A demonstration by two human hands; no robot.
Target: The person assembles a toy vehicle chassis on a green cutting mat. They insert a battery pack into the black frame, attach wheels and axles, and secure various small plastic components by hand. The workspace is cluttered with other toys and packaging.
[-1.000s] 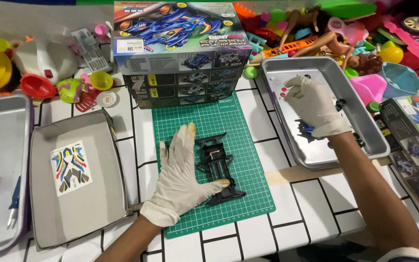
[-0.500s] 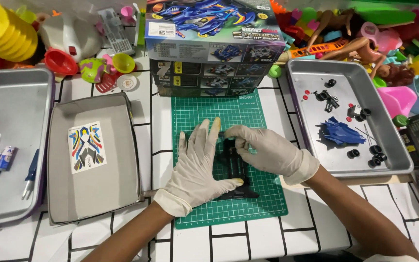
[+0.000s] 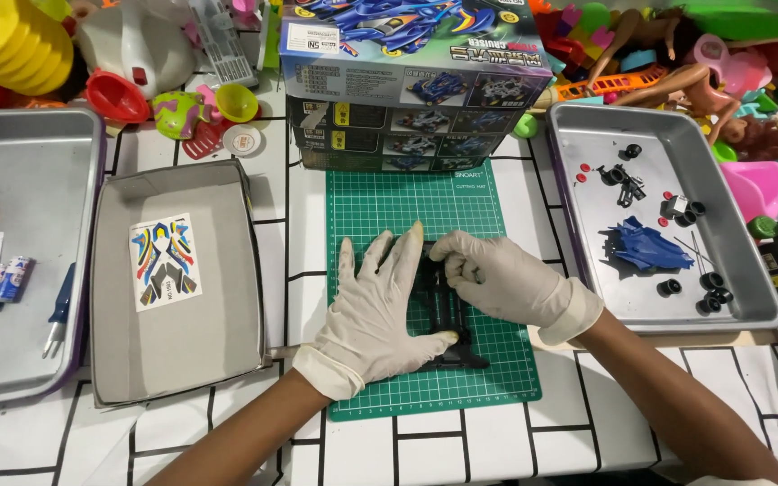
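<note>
Right now a black toy-car chassis lies in the middle of a green cutting mat on the white, black-lined bench. The left hand, in a white glove, lies flat over the chassis's left side, its fingers spread apart and pointing away from the person, the thumb along the near edge of the frame. The right hand, gloved too, rests on the far right part of the chassis with its fingers curled together and pressed down on the black plastic; whether they pinch a small part cannot be told. Behind the mat stands a model-car kit box with blue racers pictured on it. To the right sits a metal tray holding a blue car body, small black wheels and other tiny pieces. To the left is a shallow grey box lid with a colourful sticker sheet in it, and beyond that a second metal tray holding a blue-handled tool and small batteries. Bright plastic toys crowd the far edge of the bench.
</note>
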